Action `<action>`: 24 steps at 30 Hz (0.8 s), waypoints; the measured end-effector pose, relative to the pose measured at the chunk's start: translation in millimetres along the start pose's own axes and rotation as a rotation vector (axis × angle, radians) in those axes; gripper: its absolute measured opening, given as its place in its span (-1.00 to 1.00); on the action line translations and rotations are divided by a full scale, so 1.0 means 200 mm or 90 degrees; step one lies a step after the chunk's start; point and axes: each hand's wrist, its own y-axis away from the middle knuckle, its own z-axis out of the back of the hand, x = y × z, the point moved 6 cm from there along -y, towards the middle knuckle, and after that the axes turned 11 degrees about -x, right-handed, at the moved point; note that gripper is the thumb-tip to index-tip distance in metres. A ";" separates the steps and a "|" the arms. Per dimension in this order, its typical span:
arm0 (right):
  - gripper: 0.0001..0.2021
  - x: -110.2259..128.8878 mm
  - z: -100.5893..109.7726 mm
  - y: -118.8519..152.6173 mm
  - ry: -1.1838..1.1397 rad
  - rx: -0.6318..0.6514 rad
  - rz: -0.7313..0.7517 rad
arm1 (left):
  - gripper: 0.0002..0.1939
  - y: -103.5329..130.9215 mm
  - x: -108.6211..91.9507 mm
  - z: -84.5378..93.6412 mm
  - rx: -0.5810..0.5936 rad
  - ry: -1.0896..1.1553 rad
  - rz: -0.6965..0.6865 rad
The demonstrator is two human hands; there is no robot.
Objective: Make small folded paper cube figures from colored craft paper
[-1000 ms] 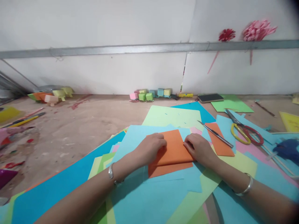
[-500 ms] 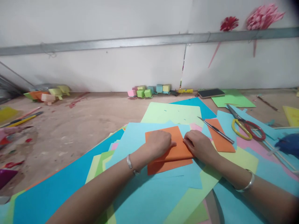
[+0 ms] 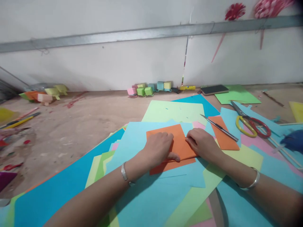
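Observation:
A folded sheet of orange paper [image 3: 178, 135] lies on light blue paper in front of me, its fold along the near side. Across its left part, my left hand [image 3: 159, 145] presses down with curled fingers, the thumb stretched along the near fold. My right hand [image 3: 201, 142] is closed in a pinch at the paper's right edge; its fingertips are partly hidden. A strip of the lower orange layer [image 3: 158, 169] shows below the fold. Just right of my right hand lie a craft knife [image 3: 221, 127] and a smaller orange piece [image 3: 220, 126].
Scissors [image 3: 252, 124] with yellow and red handles lie on the right. Layered colored sheets [image 3: 59, 179] spread under my arms. Along the wall stand small paper cubes [image 3: 148, 91], a yellow tube [image 3: 188, 88] and a phone [image 3: 214, 90]. Pencils [image 3: 22, 121] lie far left.
My left thumb has moved down and stretched onto the near fold, and the left hand has shifted slightly left. The right hand keeps its pinch at the edge. The view has tilted slightly down.

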 end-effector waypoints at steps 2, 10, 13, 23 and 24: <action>-0.79 0.00 0.00 0.00 -0.002 0.006 0.001 | -0.33 0.01 0.00 0.00 0.000 0.005 -0.009; -0.79 0.00 0.01 -0.01 -0.005 0.020 -0.007 | -0.44 0.06 0.01 -0.01 -0.035 0.033 -0.061; -0.80 0.01 0.01 -0.01 -0.009 0.023 -0.010 | -0.47 0.08 0.02 -0.01 -0.038 0.053 -0.072; -0.80 0.01 0.01 -0.02 -0.015 0.029 -0.014 | -0.54 0.11 0.16 0.00 0.073 0.304 -0.159; -0.81 0.02 0.02 -0.02 -0.015 0.029 -0.013 | -0.54 0.11 0.17 0.01 0.079 0.317 -0.168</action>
